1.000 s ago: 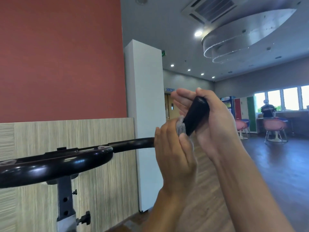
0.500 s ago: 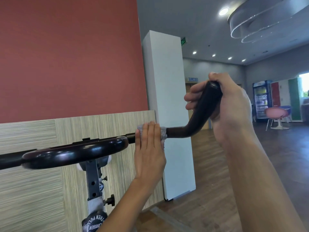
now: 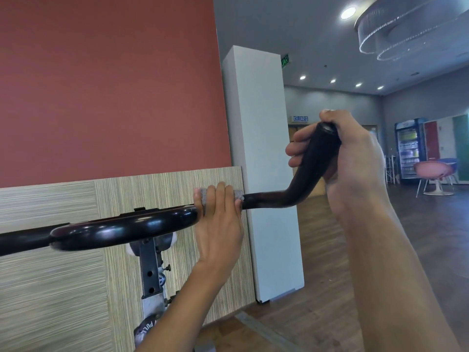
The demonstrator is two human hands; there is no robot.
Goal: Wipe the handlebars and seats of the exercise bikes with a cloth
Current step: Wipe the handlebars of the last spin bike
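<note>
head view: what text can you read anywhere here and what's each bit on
"KELUAR": blue sign above the doorway.
"JAR": green sign, its start hidden behind the white pillar.
"PULL": round knob low on the bike, other letters unclear.
Drinks fridge labels: too blurred to read.

Black handlebar [image 3: 121, 226], grey cloth [image 3: 204, 193]

A red wall [image 3: 109, 85] rises above a striped wood panel [image 3: 50, 288], a white pillar [image 3: 258, 148] stands just beside the panel's end, and farther off across the dark wood floor [image 3: 317, 313] a pink chair [image 3: 431, 170] sits near a lit drinks fridge [image 3: 407, 148] under round ceiling lights [image 3: 348, 12].
</note>
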